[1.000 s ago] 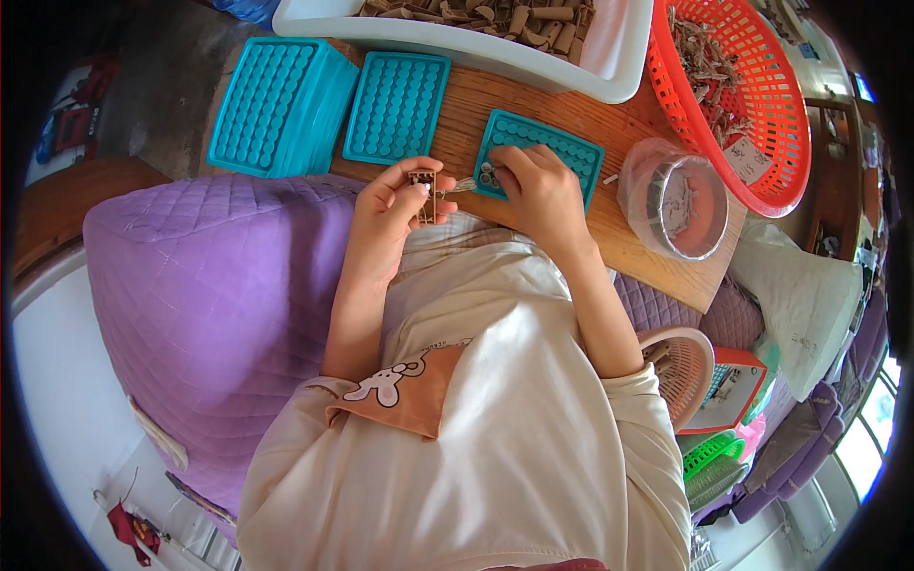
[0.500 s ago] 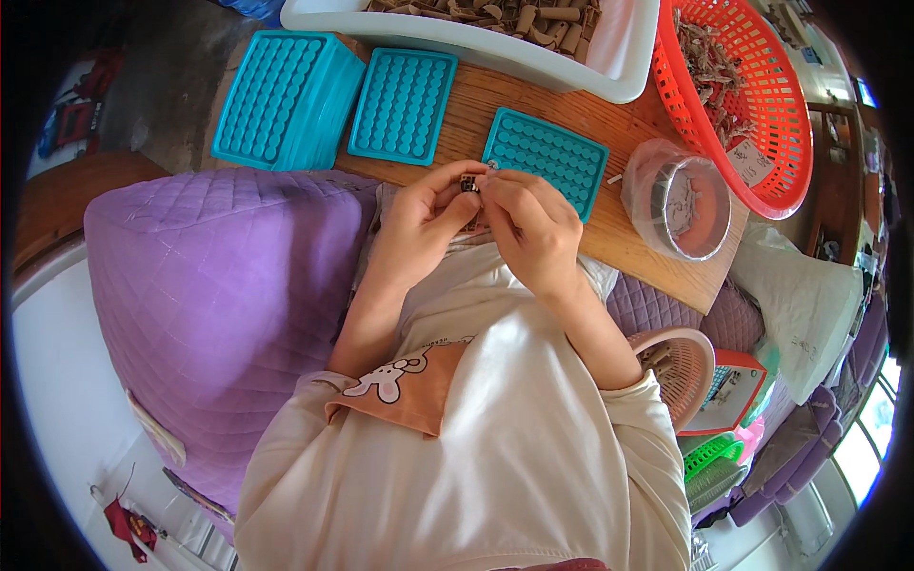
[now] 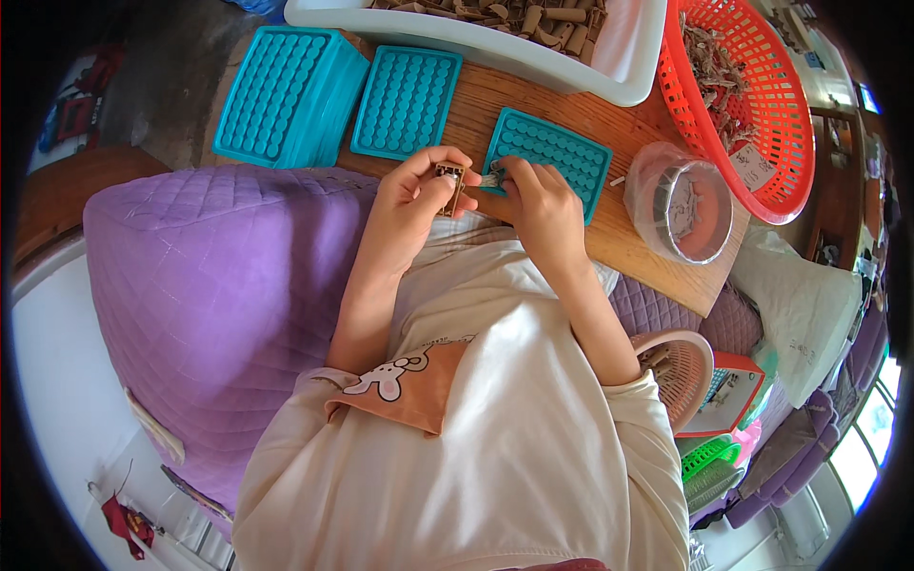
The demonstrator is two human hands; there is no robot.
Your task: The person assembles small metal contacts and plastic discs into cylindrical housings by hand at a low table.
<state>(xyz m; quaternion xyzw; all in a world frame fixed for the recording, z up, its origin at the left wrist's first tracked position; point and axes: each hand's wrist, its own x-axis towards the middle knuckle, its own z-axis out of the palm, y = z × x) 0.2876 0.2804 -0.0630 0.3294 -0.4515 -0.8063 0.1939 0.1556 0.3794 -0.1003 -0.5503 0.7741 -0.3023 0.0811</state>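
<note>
Above my lap, at the table's near edge, my left hand [image 3: 405, 214] grips a small brown rectangular piece [image 3: 450, 177] with a dark, hollow-looking face, the thumb laid across it. Close beside it on the right, my right hand [image 3: 547, 214] pinches a small pale, silvery piece [image 3: 491, 179] by its end. Its other end points at the brown piece; whether they touch I cannot tell. Just beyond my right hand lies a teal tray [image 3: 562, 152] of round cups. Another teal tray [image 3: 405, 100] lies farther left, beside a tall stack of teal trays [image 3: 276, 95].
A white tub [image 3: 624, 88] of brown curled pieces stands at the back of the wooden table [image 3: 514, 92]. To the right are a red basket [image 3: 785, 124] with dry scraps and a round container [image 3: 706, 243] lined with clear plastic. A purple quilted cover [image 3: 219, 285] bulges at left.
My hands have drawn apart slightly. The left has tilted the brown piece so its face shows, and the right has moved a little right with the silvery piece now visible.
</note>
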